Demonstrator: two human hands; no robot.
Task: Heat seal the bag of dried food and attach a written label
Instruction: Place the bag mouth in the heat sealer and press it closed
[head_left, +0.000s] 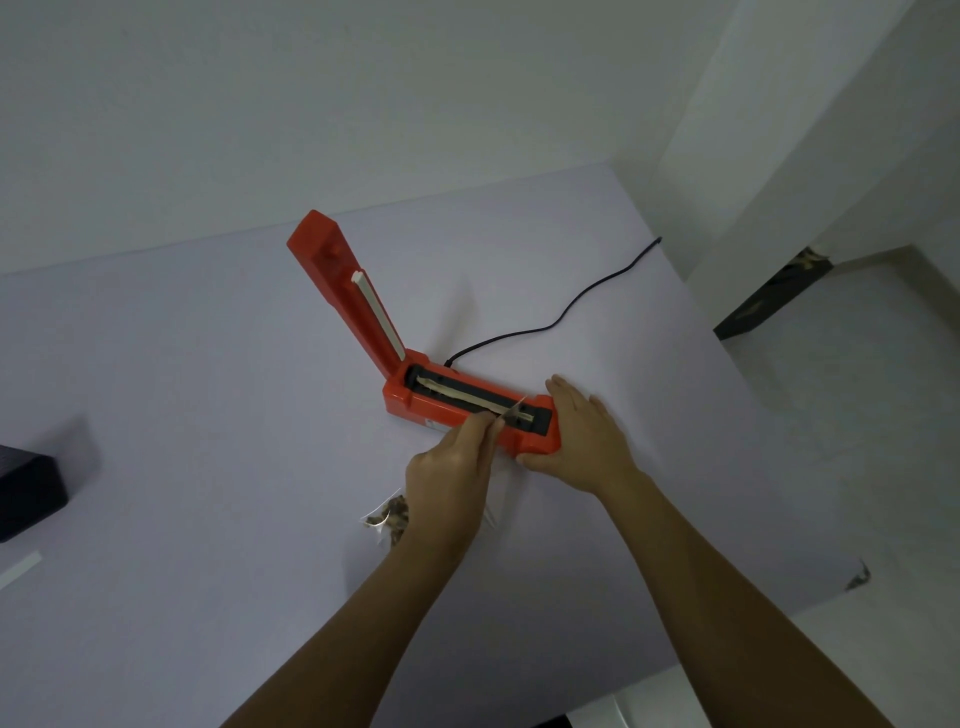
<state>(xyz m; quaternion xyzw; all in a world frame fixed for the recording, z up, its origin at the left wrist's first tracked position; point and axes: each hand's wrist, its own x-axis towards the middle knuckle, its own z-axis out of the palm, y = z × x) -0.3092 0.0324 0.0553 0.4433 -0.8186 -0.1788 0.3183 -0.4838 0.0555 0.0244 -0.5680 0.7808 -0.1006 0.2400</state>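
Observation:
An orange heat sealer (415, 402) sits mid-table with its lid arm (343, 283) raised up and back. A clear bag of brown dried food (390, 517) lies on the table, mostly under my left hand (449, 480). That hand pinches the bag's top edge, and the corner (514, 410) rests across the sealer's black sealing strip. My right hand (584, 441) grips the near right end of the sealer's base, thumb on the front side, fingers along the far side. No label is in view.
A black power cord (571, 309) runs from the sealer's back toward the table's far right edge. A dark box (28, 488) sits at the left edge, with a white strip (18, 569) below it. The table's right edge (769, 415) drops to the floor.

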